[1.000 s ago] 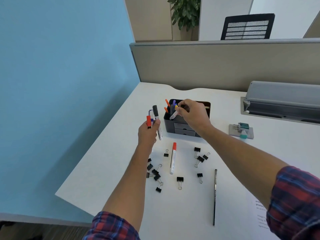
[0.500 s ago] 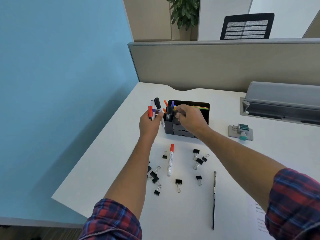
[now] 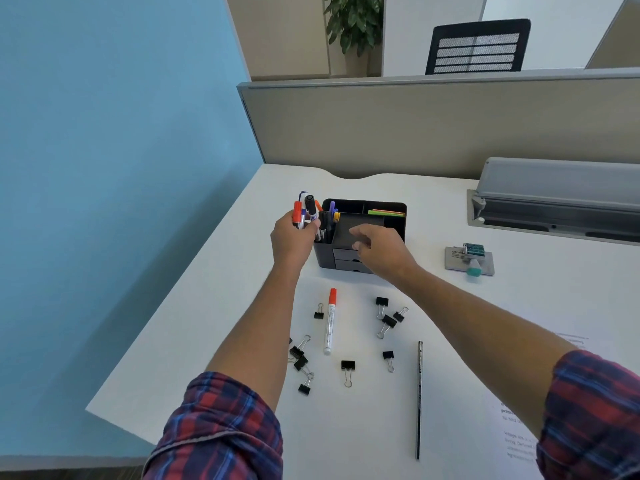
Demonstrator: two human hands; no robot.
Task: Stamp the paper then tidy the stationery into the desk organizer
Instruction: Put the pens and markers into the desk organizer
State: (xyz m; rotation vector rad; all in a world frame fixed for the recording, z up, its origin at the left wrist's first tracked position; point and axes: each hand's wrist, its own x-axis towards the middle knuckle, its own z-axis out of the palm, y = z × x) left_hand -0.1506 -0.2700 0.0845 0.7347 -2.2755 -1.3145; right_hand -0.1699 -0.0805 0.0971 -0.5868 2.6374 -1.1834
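Observation:
A black desk organizer (image 3: 393,209) stands mid-desk with several pens upright in its left compartment and coloured sticky notes at its back right. My left hand (image 3: 292,239) is just left of it, shut on a bunch of markers (image 3: 304,211) with red, black and blue caps. My right hand (image 3: 381,249) hovers in front of the organizer, fingers loose and holding nothing. A red-capped white marker (image 3: 330,320), several black binder clips (image 3: 388,320) and a dark pen (image 3: 419,400) lie on the desk. The stamp (image 3: 472,259) rests on its grey pad at the right. The printed paper (image 3: 519,431) lies at the lower right.
A grey partition (image 3: 433,126) closes the back of the white desk (image 3: 225,323). A grey cable tray (image 3: 561,199) runs along the far right. The blue wall is on the left, and the desk's left edge drops off there.
My right hand has put the yellow-capped pen into the organizer's left compartment and pulled back, now holding nothing. My left hand has carried its markers closer to the organizer.

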